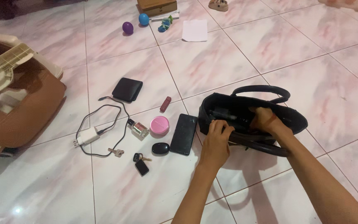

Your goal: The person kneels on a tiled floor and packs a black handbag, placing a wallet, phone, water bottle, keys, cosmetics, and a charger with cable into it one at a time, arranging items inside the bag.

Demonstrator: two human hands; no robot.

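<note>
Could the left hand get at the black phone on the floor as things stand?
Probably yes: the left hand rests on the black handbag rim, right beside the black phone, with only bare floor tile between them and nothing lying on the phone.

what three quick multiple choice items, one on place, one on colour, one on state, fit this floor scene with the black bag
1. Where does the phone lie?
A. between the pink round case and the black handbag
B. inside the bag
C. on the white paper

2. What colours are the two egg shapes?
A. red, green
B. purple, blue
C. both white

3. How is the handbag?
A. zipped shut
B. hanging up
C. open, both hands at it

Answers: 1 A, it lies on the tile between them. 2 B, both show near the wooden box. 3 C, the left hand grips the rim and the right hand reaches inside.
</note>
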